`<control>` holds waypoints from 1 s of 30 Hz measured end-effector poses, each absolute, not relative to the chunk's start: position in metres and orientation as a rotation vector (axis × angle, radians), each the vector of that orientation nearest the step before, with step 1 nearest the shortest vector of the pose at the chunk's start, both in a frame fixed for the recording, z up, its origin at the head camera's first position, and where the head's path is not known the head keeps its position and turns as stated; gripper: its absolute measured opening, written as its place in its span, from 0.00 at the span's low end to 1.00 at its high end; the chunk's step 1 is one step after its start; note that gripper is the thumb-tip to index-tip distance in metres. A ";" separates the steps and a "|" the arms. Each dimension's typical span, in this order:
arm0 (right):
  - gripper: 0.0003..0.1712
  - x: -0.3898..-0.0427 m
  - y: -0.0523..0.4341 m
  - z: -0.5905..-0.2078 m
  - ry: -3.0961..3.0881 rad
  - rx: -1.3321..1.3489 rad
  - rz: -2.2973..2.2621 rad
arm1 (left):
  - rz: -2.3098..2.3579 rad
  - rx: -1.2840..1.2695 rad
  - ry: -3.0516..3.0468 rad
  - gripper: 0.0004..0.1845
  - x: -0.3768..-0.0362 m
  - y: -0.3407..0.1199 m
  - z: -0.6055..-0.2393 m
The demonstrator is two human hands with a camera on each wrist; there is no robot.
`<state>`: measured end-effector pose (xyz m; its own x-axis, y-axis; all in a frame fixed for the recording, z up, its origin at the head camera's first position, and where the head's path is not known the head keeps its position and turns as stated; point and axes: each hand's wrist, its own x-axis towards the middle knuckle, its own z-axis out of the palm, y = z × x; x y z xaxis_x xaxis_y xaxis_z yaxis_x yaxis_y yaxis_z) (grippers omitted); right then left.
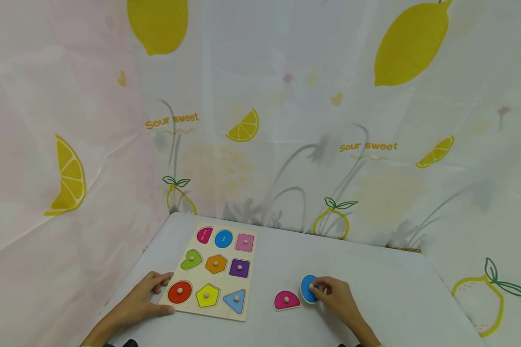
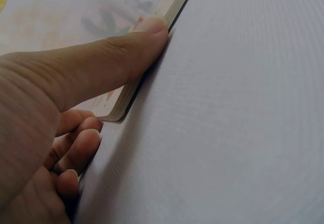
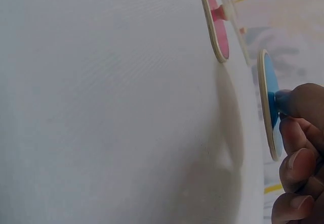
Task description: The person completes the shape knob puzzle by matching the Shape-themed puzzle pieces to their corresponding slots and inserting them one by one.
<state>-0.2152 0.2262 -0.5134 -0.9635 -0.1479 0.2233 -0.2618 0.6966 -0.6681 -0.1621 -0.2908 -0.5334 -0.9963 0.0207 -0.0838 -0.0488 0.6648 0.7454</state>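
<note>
Left hand [image 1: 141, 301], lower left of the head view: lying flat on the grey table [image 1: 395, 289] with fingers relaxed and extended, thumb pressing against the near edge of the wooden puzzle board [image 1: 212, 270] and fingertips touching its left edge; gripping nothing. The left wrist view is showing the thumb [image 2: 116, 57] lying along the board's edge.

Puzzle board, lower centre-left: carrying nine coloured shapes in three rows, most of them showing a knob.

Pink semicircle piece [image 1: 286, 300], lower centre: lying loose on the table, just left of the blue piece, untouched.

Blue oval piece [image 1: 308, 288], lower centre-right: resting on the table, well apart from the board.

Right hand [image 1: 335, 295], lower right: pinching the knob of the blue oval piece between curled fingers [image 3: 298, 133].

Lemon-print curtain [image 1: 373, 120]: hanging behind and beside the table.
</note>
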 end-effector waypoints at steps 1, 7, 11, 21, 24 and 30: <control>0.05 -0.216 0.225 -0.513 -2.748 0.348 1.125 | 1.253 -0.014 2.789 0.55 -0.162 -0.291 -0.533; 0.06 -0.220 0.215 -0.512 -2.712 0.425 1.161 | 1.248 0.001 2.787 0.55 -0.162 -0.292 -0.532; 0.06 -0.225 0.208 -0.513 -2.697 0.473 1.133 | 1.238 -0.011 2.783 0.55 -0.163 -0.292 -0.532; 0.06 -0.236 0.187 -0.502 -2.677 0.538 1.072 | 1.224 -0.006 2.794 0.55 -0.163 -0.292 -0.532; 0.06 -0.240 0.182 -0.500 -2.683 0.539 1.080 | 1.224 -0.007 2.792 0.55 -0.164 -0.292 -0.532; 0.05 -0.245 0.175 -0.501 -2.673 0.565 1.095 | 1.228 -0.027 2.778 0.55 -0.163 -0.291 -0.530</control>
<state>-0.2449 0.1746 -0.5015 -0.9074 -0.2717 0.3207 -0.4186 0.6530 -0.6312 -0.1626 -0.2907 -0.5304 -0.9945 0.0259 -0.1018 -0.0579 0.6737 0.7368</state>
